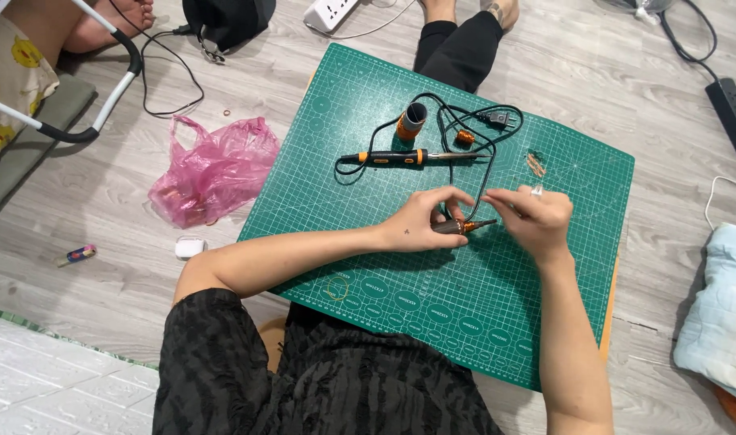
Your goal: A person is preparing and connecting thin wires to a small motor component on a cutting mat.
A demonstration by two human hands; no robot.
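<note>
My left hand [424,217] rests on the green cutting mat [464,306] and grips a small dark tool with an orange tip [468,226]. My right hand [533,216] is just to its right, fingers pinched near the tool's tip; what it pinches is too small to tell. Farther back on the mat lies a black and orange soldering iron [400,157] with its black cord [464,113] looped around. An orange and black cylinder stand [410,122] stands behind it. A small orange part [464,138] and a bit of copper wire [535,163] lie nearby.
A pink plastic bag [215,169] lies left of the mat, with a small white case [189,246] and a small tube [76,255] on the wood floor. Another person's legs [456,44] are at the mat's far edge. Power strips [329,12] [734,113] and a pale cushion [722,314] are around.
</note>
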